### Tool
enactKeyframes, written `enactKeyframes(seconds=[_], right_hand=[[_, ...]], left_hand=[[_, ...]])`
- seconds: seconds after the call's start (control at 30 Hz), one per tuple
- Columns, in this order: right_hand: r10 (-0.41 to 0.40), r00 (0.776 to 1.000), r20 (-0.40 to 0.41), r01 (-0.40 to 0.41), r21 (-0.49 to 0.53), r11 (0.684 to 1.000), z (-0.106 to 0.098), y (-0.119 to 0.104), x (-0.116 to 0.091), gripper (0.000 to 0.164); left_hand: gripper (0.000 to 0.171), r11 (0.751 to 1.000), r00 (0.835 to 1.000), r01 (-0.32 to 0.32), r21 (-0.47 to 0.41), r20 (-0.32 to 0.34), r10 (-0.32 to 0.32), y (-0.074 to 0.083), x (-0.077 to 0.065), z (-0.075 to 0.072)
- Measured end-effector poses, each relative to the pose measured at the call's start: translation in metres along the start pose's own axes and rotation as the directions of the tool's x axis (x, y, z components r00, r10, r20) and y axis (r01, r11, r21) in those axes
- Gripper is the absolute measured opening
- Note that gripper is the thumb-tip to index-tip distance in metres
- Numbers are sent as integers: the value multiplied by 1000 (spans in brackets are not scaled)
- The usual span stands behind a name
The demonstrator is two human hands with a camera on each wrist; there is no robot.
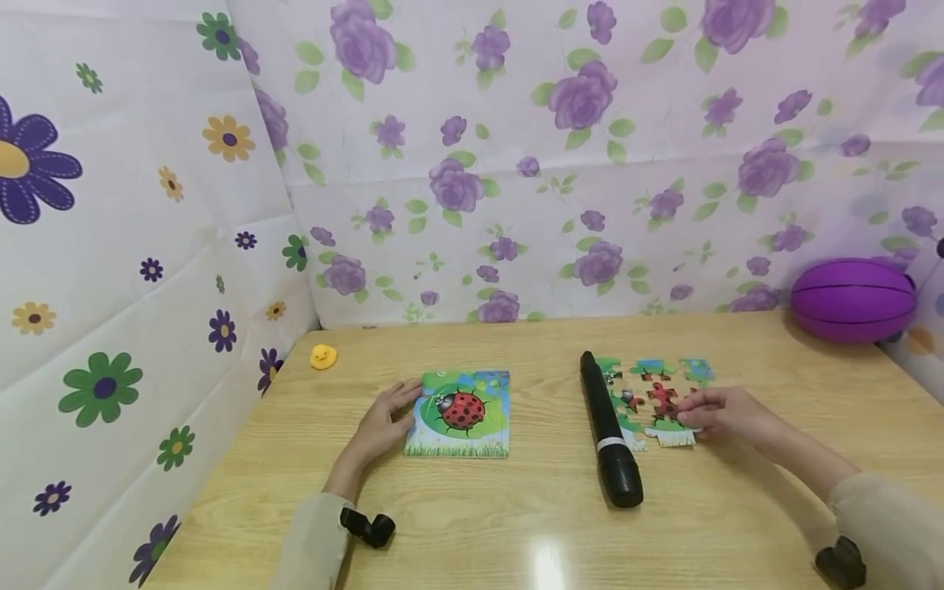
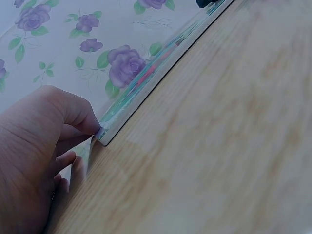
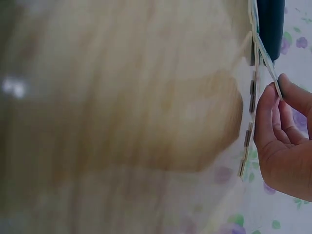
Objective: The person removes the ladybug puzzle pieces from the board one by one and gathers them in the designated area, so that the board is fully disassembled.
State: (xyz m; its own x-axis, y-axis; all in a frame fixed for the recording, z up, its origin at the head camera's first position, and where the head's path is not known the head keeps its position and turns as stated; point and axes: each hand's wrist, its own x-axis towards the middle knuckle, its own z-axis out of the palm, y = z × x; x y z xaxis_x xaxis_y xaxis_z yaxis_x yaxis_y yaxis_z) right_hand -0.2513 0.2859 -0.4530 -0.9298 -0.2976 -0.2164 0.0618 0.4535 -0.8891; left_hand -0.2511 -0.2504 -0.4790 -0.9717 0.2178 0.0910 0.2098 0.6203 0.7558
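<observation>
A square ladybug puzzle board [image 1: 462, 414] lies flat on the table in front, left of the middle. My left hand [image 1: 383, 422] grips its left edge near the far corner, and the left wrist view shows the fingertips right at a corner of the puzzle board [image 2: 146, 83]. To the right lies a second puzzle [image 1: 652, 370] with gaps between its pieces. My right hand [image 1: 719, 411] pinches a puzzle piece [image 3: 269, 63] between thumb and fingers at that puzzle's right side, and the piece stands tilted in the right wrist view.
A black marker-shaped stick [image 1: 610, 434] with a white band lies along the second puzzle's left side, overlapping it in the head view. A small yellow rubber duck [image 1: 323, 356] sits at the back left corner. A purple ball [image 1: 853, 301] rests at the back right, against the flowered wall cloth [image 1: 472, 229].
</observation>
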Motion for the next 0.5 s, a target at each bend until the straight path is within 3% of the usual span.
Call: enactKeyframes(seconds=[0.13, 0.37, 0.5], right_hand=[[-12, 1000, -24, 12, -15, 1000, 4, 0, -3, 35], [-31, 997, -68, 20, -159, 987, 8, -3, -8, 34], [-44, 996, -75, 29, -182, 983, 10, -3, -11, 30]], left_hand=[[53, 1000, 1000, 2, 2, -18, -2, -3, -1, 1], [54, 1000, 1000, 7, 4, -23, -7, -2, -1, 2], [54, 1000, 1000, 6, 0, -19, -6, -2, -1, 2]])
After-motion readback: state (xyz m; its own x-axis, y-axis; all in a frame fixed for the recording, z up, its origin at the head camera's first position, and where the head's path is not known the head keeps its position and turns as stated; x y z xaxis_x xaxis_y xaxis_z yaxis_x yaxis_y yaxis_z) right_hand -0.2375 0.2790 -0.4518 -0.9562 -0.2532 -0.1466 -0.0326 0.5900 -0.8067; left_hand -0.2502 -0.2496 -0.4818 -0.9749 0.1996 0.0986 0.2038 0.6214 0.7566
